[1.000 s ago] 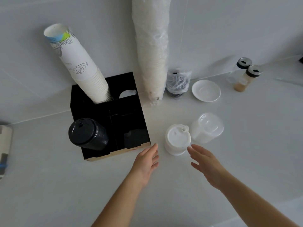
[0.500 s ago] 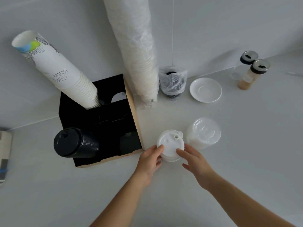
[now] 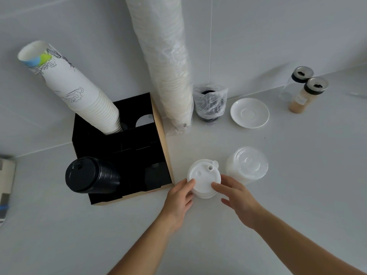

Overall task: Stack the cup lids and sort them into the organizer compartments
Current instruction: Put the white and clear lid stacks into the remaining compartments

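A stack of white cup lids is gripped from both sides on a pale counter: the left hand is curled against its edge at 8 o'clock, thumb on the rim, while the right hand is closed on it at 4 o'clock, a fingertip laid on the top lid. The stack is set just right of the black organizer, close to its near right corner, with a stack of clear dome lids just beside it at 3 o'clock. In the organizer, a stack of black lids is lodged in the near left compartment, tilted toward the camera, and a tall stack of printed paper cups is leaned out of the far left compartment toward 10 o'clock. A long sleeve of plain cups in plastic wrap is stood against the wall at 12 o'clock of the white lids. Farther along the wall, a bagged bundle of dark items, a white saucer and two shaker jars are lined up toward 2 o'clock. Part of a pale object is seen at the left edge, too cropped to be identified
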`<state>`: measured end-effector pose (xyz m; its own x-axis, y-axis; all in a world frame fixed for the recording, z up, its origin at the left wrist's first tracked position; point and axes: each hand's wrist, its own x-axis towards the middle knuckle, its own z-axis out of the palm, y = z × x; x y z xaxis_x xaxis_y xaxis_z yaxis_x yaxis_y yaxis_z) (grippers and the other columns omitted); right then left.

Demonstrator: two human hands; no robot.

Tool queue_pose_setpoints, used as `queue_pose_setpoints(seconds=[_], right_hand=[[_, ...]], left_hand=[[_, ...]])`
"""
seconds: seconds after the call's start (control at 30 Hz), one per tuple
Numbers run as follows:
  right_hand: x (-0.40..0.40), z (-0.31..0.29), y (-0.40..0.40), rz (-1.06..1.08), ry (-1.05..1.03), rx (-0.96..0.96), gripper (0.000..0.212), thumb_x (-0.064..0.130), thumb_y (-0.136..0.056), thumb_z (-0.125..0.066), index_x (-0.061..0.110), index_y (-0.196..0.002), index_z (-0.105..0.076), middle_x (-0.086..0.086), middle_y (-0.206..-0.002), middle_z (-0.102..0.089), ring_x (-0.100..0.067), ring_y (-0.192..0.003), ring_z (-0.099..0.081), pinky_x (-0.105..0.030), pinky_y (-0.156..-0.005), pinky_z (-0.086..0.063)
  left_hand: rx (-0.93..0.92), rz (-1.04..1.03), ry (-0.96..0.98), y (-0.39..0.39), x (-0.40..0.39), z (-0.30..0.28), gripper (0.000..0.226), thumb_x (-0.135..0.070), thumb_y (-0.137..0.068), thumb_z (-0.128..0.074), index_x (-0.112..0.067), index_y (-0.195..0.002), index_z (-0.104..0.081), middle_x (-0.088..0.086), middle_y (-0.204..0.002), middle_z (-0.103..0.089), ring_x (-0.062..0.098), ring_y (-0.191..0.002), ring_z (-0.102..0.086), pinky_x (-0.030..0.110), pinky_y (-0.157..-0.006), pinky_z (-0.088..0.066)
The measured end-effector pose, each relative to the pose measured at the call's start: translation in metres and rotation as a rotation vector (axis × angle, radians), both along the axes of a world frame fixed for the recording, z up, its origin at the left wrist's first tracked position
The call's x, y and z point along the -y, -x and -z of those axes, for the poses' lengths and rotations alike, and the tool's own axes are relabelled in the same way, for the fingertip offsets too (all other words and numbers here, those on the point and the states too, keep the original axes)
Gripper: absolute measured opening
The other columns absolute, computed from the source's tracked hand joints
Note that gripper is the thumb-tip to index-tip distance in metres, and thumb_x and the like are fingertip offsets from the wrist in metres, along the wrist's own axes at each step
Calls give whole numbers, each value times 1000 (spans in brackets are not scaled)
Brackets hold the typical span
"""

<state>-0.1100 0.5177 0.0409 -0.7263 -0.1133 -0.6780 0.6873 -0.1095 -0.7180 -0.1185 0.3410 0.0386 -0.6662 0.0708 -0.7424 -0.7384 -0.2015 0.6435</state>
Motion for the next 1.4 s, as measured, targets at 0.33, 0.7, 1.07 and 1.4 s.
queue_pose_setpoints(seconds=[0.33,0.7,1.07,1.4], right_hand=[[19,-25,-10,-24,-44,-187,59,65,-62,-74,40,-115,-66,14,-123,-68,-13,-116,-63,-41,-103,-48],[45,-81,29,-59,14,-316,53,45,-73,-79,27,-120,-62,7,-114,-75,-16,-112,-66,-40,-100,-49],[94,-115,77,-70,61,-346,61,48,-70,-76,25,-125,-60,-4,-124,-68,-24,-112,-65,-45,-102,-50],[128,-131,118,-155,12,-354,58,50,-76,-73,24,-126,-59,-1,-128,-64,-23,-115,-62,-40,-96,-51]], left_hand=[[-177,-141,-36,-25,8,-28,31,-30,-93,-57,-25,-123,-58,-2,-125,-64,22,-123,-56,44,-111,-38],[-395,-297,-121,-4,32,-78,31,-23,-93,-56,-18,-123,-62,3,-122,-70,16,-116,-63,34,-102,-45],[-487,-411,-133,17,68,-104,62,-40,-82,-65,-20,-138,-49,-5,-128,-61,14,-128,-50,40,-116,-31],[-416,-454,-168,55,87,-113,46,-38,-87,-65,-24,-130,-54,3,-133,-59,28,-127,-51,45,-112,-36]])
